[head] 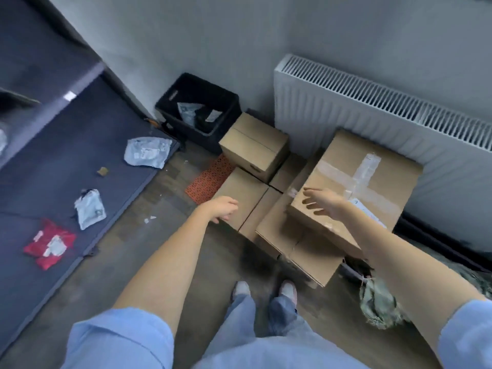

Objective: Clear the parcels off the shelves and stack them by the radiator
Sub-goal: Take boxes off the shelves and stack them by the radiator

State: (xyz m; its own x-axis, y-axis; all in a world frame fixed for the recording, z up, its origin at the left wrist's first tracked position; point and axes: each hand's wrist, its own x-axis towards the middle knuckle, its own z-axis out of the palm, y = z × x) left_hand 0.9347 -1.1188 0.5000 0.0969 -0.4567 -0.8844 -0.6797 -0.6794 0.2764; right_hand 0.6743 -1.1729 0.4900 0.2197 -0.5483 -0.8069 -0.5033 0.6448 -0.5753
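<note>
Down on the floor, cardboard parcels sit clustered against the white radiator [372, 107]. Largest one, the taped box [367, 182], lies tilted on top of the flat cartons [295, 243], its far edge near the radiator face. Clear tape crosses its lid in an X; a white label [368, 213] at the near corner, print too blurred to read. A smaller box [255, 145] stands behind, just beside a black crate [197, 113] in the corner; the crate holds a grey mailer and other packets, labels unreadable.

Right hand [323, 202]: fingers spread and straight, over the taped box's near-left corner, gripping nothing. Contact with the lid cannot be told. Left hand [223, 209]: fingers loosely curled, holding nothing, over the edge of a low carton [239, 193].

An orange patterned sheet [210, 179] lies on the floor, partly under the low carton.

Left of frame, dark blue shelf surface [53, 187] with poly mailers on it: one grey mailer [147, 154] near the far end, a second grey mailer [90, 209] nearer, a red mailer [50, 245] with white labels closest. All lettering too small and smeared to make out. A small brown scrap [102, 170] between the grey ones.

Person's shoes, jeans and light blue sleeves at bottom. A greenish crumpled cloth [378, 302] lies on the floor at right.
</note>
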